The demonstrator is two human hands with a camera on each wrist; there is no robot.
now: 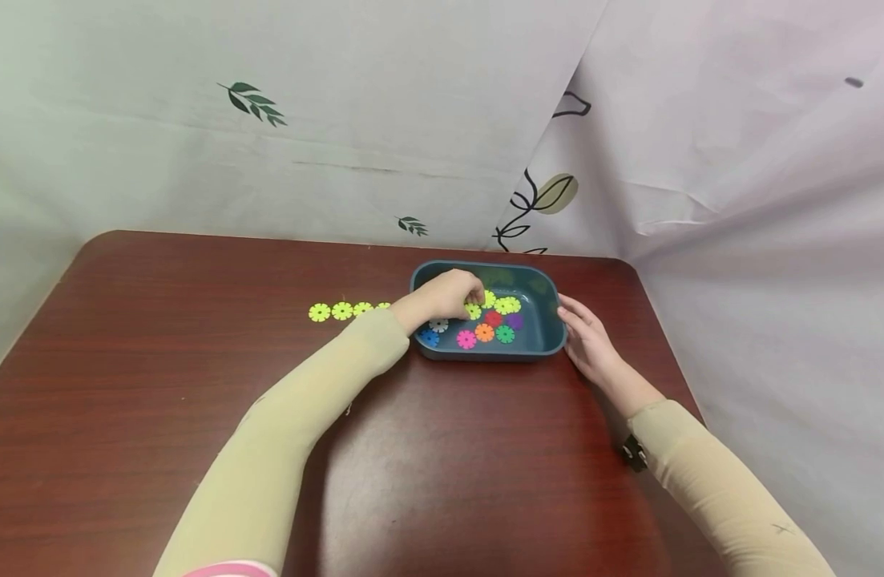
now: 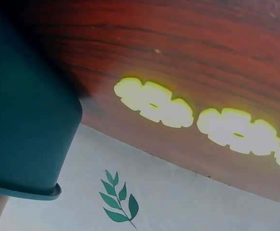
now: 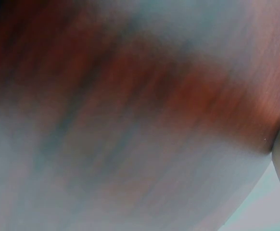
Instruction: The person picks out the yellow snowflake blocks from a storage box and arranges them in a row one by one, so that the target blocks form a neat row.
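Note:
A dark teal plastic basin (image 1: pixel 531 357) sits on the table with several notched plastic flower discs inside, among them a pink disc (image 1: pixel 466 340), an orange disc (image 1: pixel 484 332) and a green disc (image 1: pixel 505 334). My left hand (image 1: pixel 445 294) reaches over its left side, fingers curled down, thumb and fingertips at a yellow disc (image 1: pixel 473 312) that they appear to pinch. Other yellow discs (image 1: pixel 507 305) lie just right of the fingertips. My right hand (image 1: pixel 588 340) touches the basin's right end with extended fingers. In the left wrist view, the basin's outer wall (image 2: pixel 29 120) hides the left fingers.
Left of the basin, several yellow discs (image 1: pixel 342 311) lie in a row on the brown wooden table (image 1: pixel 442 465); the left forearm partly covers the row's right end. A white patterned cloth (image 1: pixel 341 120) hangs behind the table's far edge and along its right side.

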